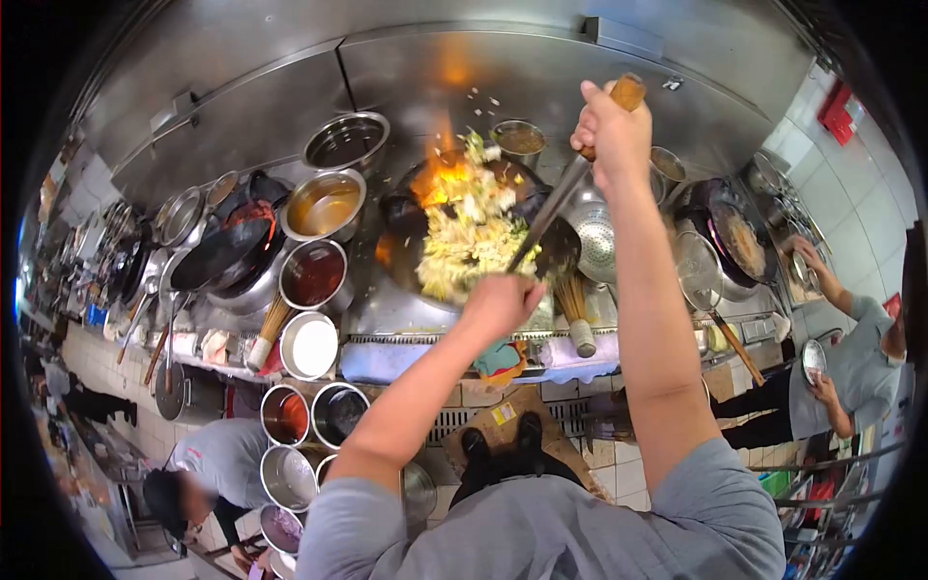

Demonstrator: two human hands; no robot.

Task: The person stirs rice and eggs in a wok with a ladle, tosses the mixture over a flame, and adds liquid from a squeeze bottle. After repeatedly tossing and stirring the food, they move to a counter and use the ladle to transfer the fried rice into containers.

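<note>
My right hand point(619, 130) is closed round the wooden end of a long metal-shafted wok utensil point(559, 205), raised high over the stove. Its shaft slants down to the left into the wok point(559, 253); its head is hidden. At the wok's near rim, my left hand point(503, 304) makes a fist, with the part it grips covered by the fingers. Pale chopped food point(469, 246), yellow, white and green, flies up out of the wok, some pieces well above it. Orange flames point(443, 179) rise at the wok's far left side.
Left of the wok stand pots of dark liquid point(346, 141), amber liquid point(327, 203) and red sauce point(314, 274). Bamboo brushes point(572, 314) and a perforated strainer point(595, 242) lie to the right. One person point(217, 464) bends low at left; another point(841, 358) stands at right holding a bowl.
</note>
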